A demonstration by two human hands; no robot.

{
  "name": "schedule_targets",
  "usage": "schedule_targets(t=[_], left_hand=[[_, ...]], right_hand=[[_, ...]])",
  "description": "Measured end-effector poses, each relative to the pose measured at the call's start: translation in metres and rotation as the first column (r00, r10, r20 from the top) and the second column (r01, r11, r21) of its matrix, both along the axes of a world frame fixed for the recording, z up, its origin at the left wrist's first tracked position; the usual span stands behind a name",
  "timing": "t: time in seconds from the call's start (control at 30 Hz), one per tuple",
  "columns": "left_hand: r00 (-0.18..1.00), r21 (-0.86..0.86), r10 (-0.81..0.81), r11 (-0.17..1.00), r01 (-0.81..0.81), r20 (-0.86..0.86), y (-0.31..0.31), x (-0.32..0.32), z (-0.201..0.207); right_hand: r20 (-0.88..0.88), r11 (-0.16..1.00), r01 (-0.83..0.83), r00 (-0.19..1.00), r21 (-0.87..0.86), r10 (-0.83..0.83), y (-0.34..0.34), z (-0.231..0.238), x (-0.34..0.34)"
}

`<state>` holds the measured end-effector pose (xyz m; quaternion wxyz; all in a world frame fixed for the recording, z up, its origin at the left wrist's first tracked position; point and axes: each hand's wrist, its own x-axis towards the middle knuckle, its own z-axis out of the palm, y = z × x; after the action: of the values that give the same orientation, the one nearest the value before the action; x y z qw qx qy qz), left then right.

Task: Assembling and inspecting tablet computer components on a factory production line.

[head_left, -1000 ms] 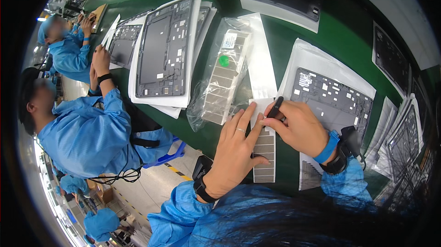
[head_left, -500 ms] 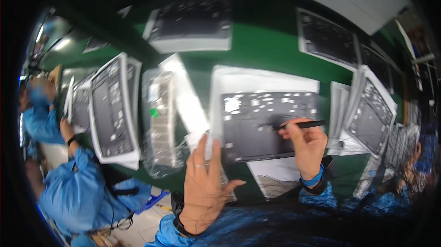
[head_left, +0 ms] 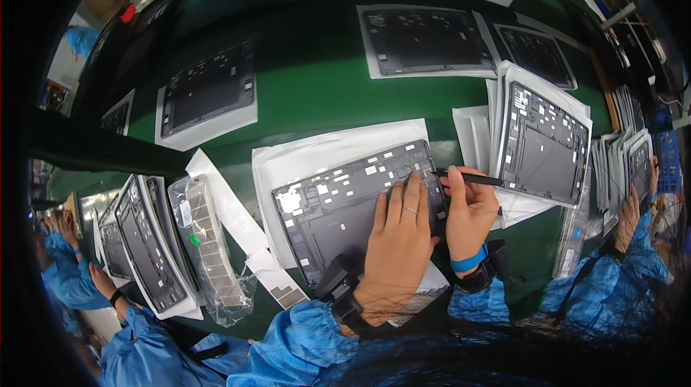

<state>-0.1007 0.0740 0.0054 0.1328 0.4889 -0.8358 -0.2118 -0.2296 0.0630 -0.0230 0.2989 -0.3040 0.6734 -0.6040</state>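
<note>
A flat dark grey device housing panel, dotted with white patches, lies tilted on white sheets before me. My left hand rests on its right half, fingers stretched out and holding nothing; a ring shows on one finger. In my closed right hand are slim black tweezers, pinched between thumb and fingers. Their tip points left, at the panel's upper right edge, close to my left fingertips. What the tip touches is too small to tell. My left hand and wrist hide part of the panel's lower side.
Left of the panel lie a white strip, a clear-wrapped pack of labels and leaning panels. Stacked panels stand at right. More panels lie farther back on the green table. Co-workers in blue sit both sides.
My left hand has moved from beside the panel onto its right half. The tweezers have shifted from the panel's middle to its upper right edge. The view has turned, so the panel appears tilted.
</note>
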Motion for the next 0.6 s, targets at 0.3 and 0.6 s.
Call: schedule_targets(t=[0.3,0.6], left_hand=[[0.998,-0.035,-0.011,0.999,0.014,0.069,0.000,0.004,0.005],[0.999,0.044,-0.025,0.999,0.023,0.045,-0.002,0.001,0.009]], right_hand=[[-0.051,1.000,-0.008,0.999,0.021,0.010,0.002,-0.002,0.002],[-0.063,1.000,-0.016,0.998,0.022,0.017,0.002,0.000,0.000]])
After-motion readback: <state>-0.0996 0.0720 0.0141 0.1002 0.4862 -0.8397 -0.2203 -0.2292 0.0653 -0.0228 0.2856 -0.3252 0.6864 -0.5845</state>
